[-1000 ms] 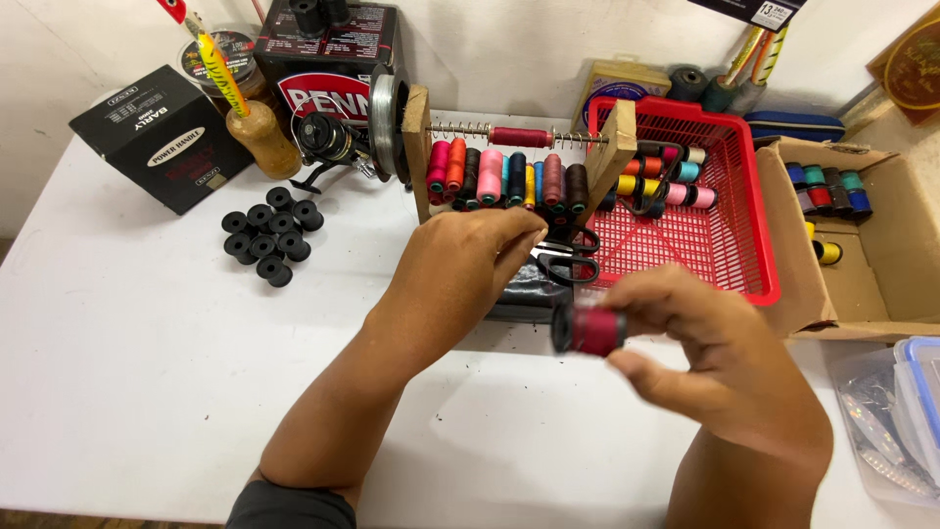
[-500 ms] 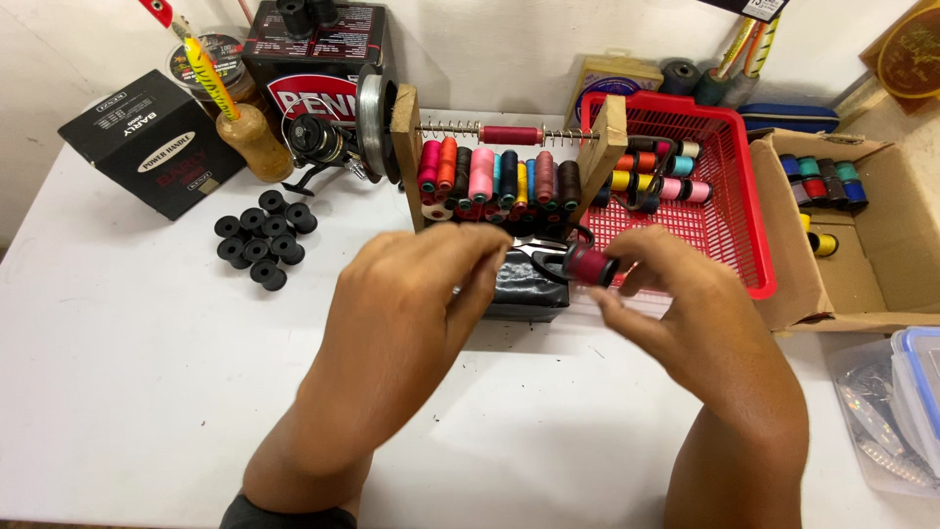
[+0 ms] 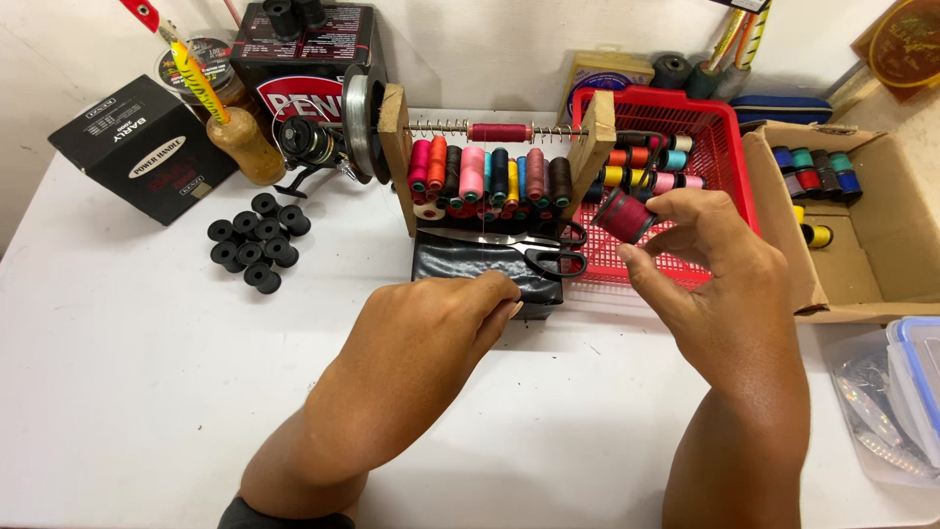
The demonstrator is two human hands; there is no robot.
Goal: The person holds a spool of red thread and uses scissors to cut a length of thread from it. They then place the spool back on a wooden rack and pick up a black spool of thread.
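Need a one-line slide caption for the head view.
Right hand lifts a dark red thread spool before the red plastic basket; left hand rests beside a black pouch.

White table (image 3: 127, 392) carries: black cardboard box (image 3: 142, 147) far-left corner, cluster of empty black plastic bobbins (image 3: 257, 241) beside it, wooden thread rack with coloured spools (image 3: 494, 167) mid back edge, red plastic mesh basket (image 3: 729, 147) right of rack, open brown cardboard box (image 3: 881, 245) right edge, black pouch (image 3: 470, 269) before rack.

Bare white table (image 3: 127, 392) lies open before the wooden thread rack (image 3: 494, 171). A black pouch (image 3: 470, 269) with scissors (image 3: 543, 250) on top crowds the rack's foot, flanked by black bobbins (image 3: 255, 243) and a red basket (image 3: 725, 147).
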